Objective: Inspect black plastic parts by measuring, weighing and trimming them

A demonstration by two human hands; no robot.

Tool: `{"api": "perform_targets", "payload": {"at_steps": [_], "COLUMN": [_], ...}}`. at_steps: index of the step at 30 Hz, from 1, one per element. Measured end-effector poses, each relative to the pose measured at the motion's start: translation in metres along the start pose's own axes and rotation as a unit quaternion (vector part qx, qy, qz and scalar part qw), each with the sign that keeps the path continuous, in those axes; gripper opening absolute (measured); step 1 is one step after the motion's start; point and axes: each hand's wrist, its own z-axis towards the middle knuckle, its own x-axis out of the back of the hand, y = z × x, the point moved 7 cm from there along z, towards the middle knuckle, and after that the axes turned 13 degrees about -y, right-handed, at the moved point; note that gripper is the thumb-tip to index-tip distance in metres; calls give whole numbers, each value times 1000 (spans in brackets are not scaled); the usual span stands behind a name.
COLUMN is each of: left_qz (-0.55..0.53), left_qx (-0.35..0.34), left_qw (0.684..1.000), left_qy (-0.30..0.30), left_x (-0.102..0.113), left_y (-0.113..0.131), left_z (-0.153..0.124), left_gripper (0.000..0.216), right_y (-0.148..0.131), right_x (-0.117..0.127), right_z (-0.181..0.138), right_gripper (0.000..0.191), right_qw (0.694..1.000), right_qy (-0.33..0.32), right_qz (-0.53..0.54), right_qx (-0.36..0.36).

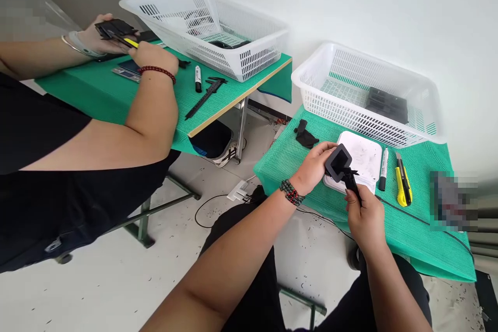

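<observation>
A black frame [335, 164] is held over the left side of the white box [365, 155], gripped at its left edge by the left hand [312, 170]. A slim black tool [351, 182] is clasped in the right hand [365, 212], at the box's near right; its long axis is slanted toward the frame's opening, where its tip meets the rim; contact cannot be confirmed. The frame is nearer the left hand. Right of the box, a marker [384, 169] and yellow cutter [403, 180] are laid; behind it, a basket [350, 125] is placed.
</observation>
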Motion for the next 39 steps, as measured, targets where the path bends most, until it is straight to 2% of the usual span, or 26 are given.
{"api": "perform_targets", "payload": {"at_steps": [8, 15, 31, 39], "left_qz": [25, 6, -40, -33], "left_qx": [6, 18, 69, 66], "left_qw": [1000, 1000, 997, 997], "left_qy": [-8, -7, -18, -26], "left_x": [2, 4, -3, -6], "left_y": [4, 1, -3, -2], "left_z": [-3, -2, -3, -4], "left_gripper": [23, 22, 19, 20], "right_y": [-2, -4, -4, -1], "right_x": [-5, -6, -3, -2], "right_z": [1, 1, 0, 0], "right_gripper": [23, 23, 21, 32], "right_qw": [999, 999, 998, 998], "right_qy": [16, -2, 19, 25], "right_qz": [-8, 24, 55, 60], "right_qx": [28, 29, 39, 9]}}
